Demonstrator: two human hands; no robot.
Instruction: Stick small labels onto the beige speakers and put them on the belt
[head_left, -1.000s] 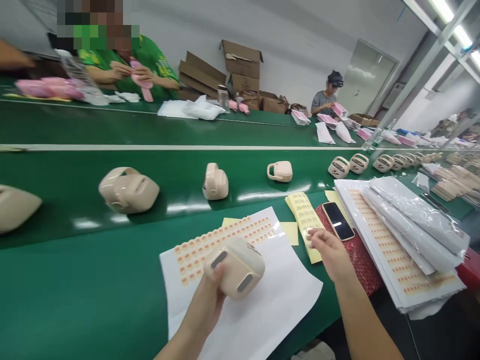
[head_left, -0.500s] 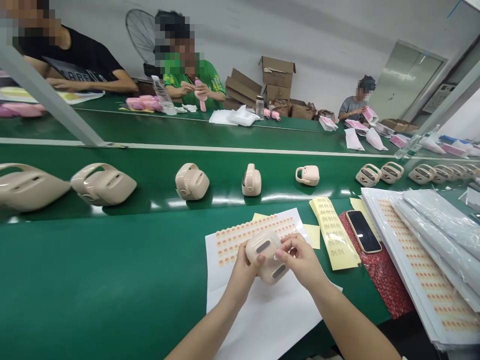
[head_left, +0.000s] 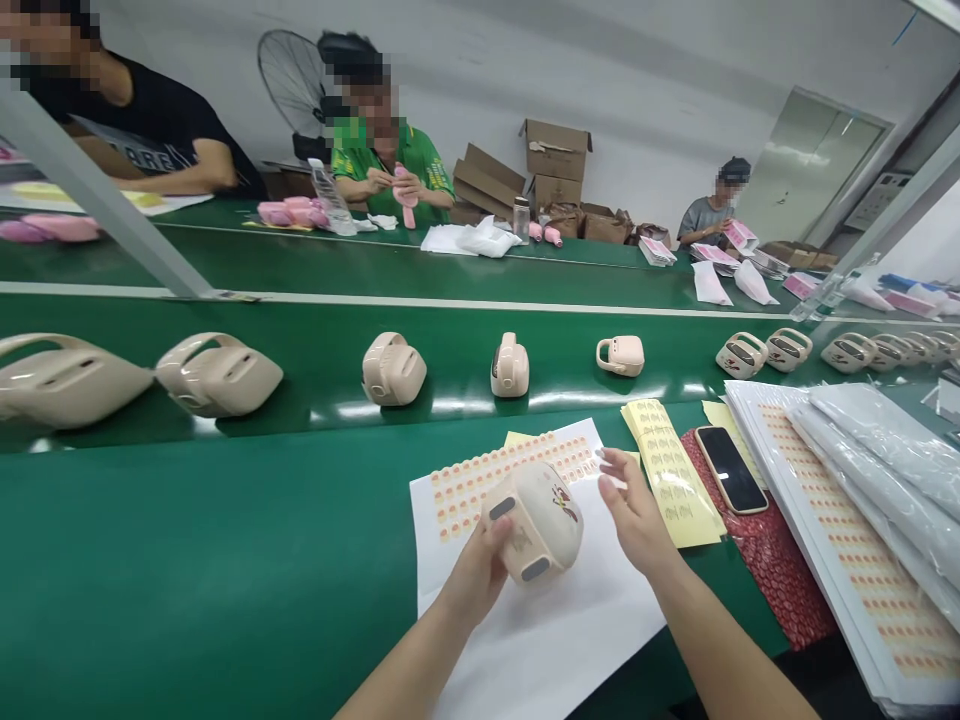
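Left of the sheet (head_left: 540,640), and beyond it, other beige units (head_left: 219,375) stand on the belt (head_left: 322,370). Nearer to me, my left hand (head_left: 474,578) reaches in over the sheet. Its fingers are closed on the unit (head_left: 546,520), and the thumb presses its side close to one of two grey pads (head_left: 535,570). So the unit is above the sheet, tilted, and partly hides the orange dots (head_left: 457,490); if it touches the paper, I cannot tell. Its printed picture (head_left: 565,500) is turned toward my right side.

I think this hold is good, because the left hand carries the weight and the printed face is free of fingers. I should press firmly but not hard, since the shell looks smooth and may slip. It is better to turn the unit by the wrist, and not to drag it over the dots.

My right hand (head_left: 636,515) is at the right edge of the sheet, apart from the unit. Its fingers are open and a little curved; whether something small sticks to a tip, I cannot tell. For fine work, I would use only the fingertips and let this forearm not brush the paper.

Right of the sheet lie the yellow labels (head_left: 671,480), then the phone (head_left: 731,468) and the stack (head_left: 862,540).
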